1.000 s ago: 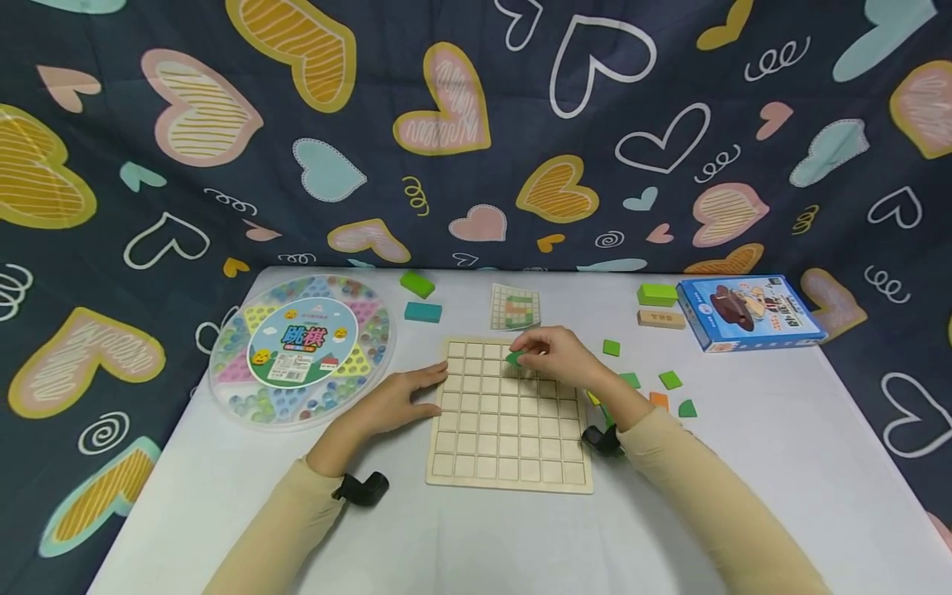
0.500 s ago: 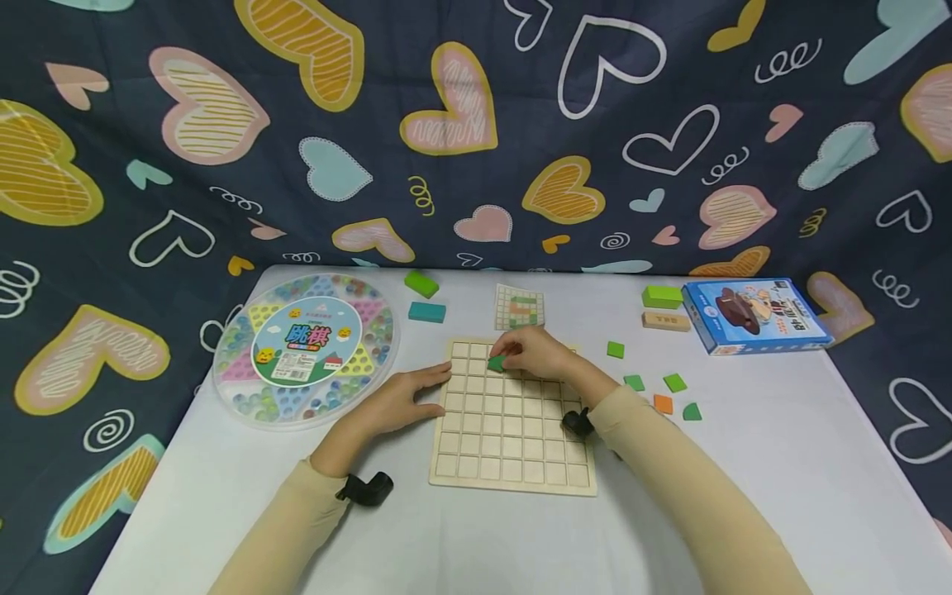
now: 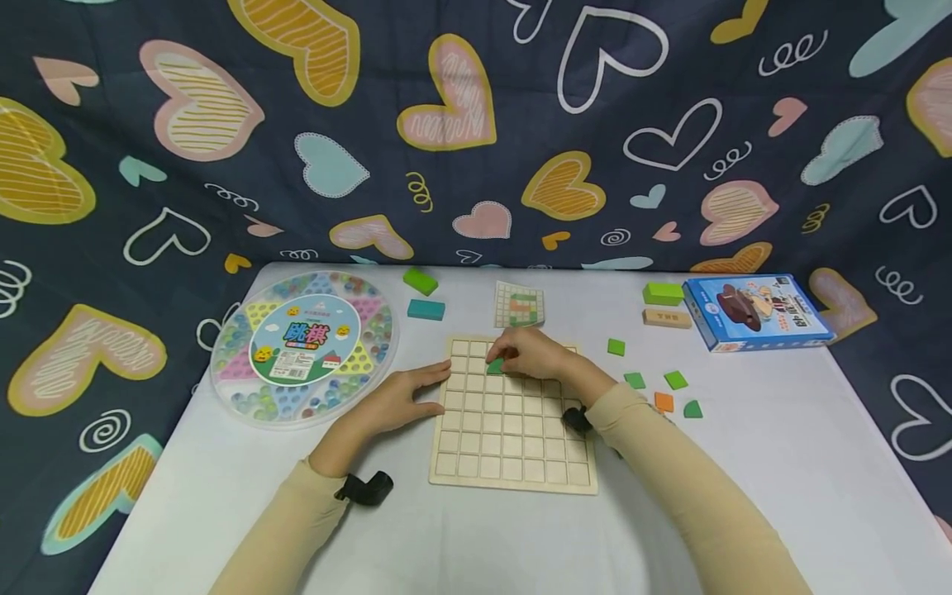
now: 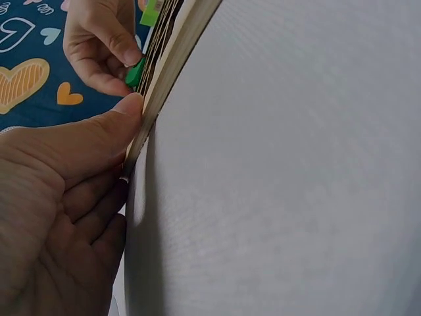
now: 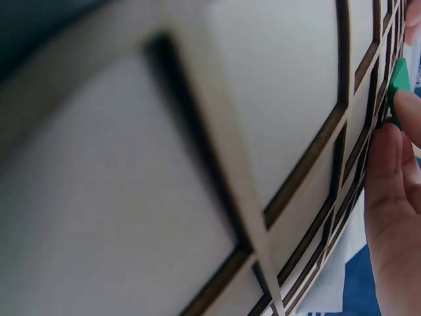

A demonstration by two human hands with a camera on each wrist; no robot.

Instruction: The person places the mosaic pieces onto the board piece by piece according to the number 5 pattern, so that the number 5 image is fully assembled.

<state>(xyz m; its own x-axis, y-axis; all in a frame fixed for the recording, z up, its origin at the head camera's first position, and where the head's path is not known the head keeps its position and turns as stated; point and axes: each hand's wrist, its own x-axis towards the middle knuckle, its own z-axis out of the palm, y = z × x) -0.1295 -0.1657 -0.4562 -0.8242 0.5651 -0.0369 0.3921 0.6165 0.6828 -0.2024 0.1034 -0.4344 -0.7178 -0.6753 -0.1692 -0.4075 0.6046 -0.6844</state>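
Note:
A wooden grid board (image 3: 513, 446) lies on the white table. My right hand (image 3: 530, 354) is over its upper part and pinches a small green tile (image 3: 494, 367) between thumb and fingers, at a square in the second row. In the right wrist view the green tile (image 5: 398, 82) stands out at the fingertips, right at the grid; its full outline is partly covered. My left hand (image 3: 397, 401) touches the board's left edge with thumb and index finger spread. Seen from the left wrist, the thumb (image 4: 122, 122) rests at the board's side.
Right of the board lie loose green tiles (image 3: 676, 380) and an orange tile (image 3: 664, 402). A small printed grid card (image 3: 519, 306) is behind the board. A round marble game box (image 3: 305, 351) stands left, a blue box (image 3: 757, 312) back right. Several coloured blocks (image 3: 426, 310) sit at the back.
My right hand has moved left across the board with the green tile, then lowered it slightly at the second row. My left hand stays at the board's edge.

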